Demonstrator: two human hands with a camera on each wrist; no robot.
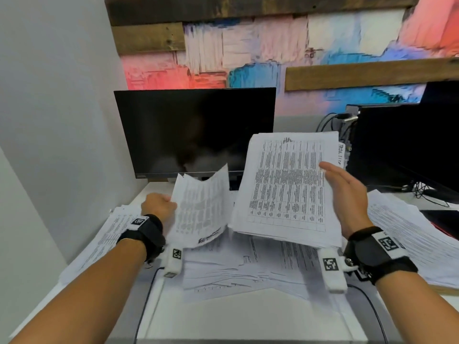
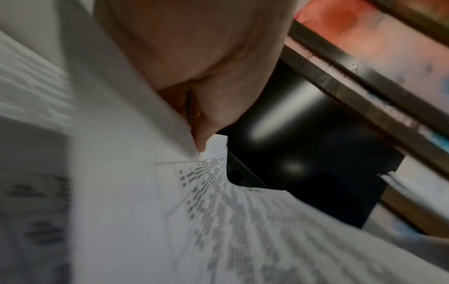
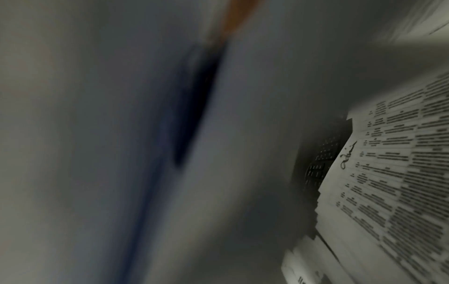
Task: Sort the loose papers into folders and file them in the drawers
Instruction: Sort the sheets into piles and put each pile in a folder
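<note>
We sort loose sheets above a paper-strewn counter.

Head view: our left hand [image 1: 159,204] pinches a curling sheet [image 1: 201,207] in closed fingers; our right hand [image 1: 347,194] supports a thick stack [image 1: 288,184], fingers mostly hidden beneath, thumb straight. The stack could fan out if tilted. The monitor [image 1: 193,130] stands close beyond our fingertips.
Left wrist: fingers [image 2: 206,123] pinch the sheet's corner; it could tear.
Right wrist: blurred paper only.

Papers spread across your desk [image 1: 223,316].
Monitor [image 1: 193,132] stands behind them; paper piles lie left [image 1: 111,232], centre [image 1: 248,269] and right [image 1: 409,244].
</note>
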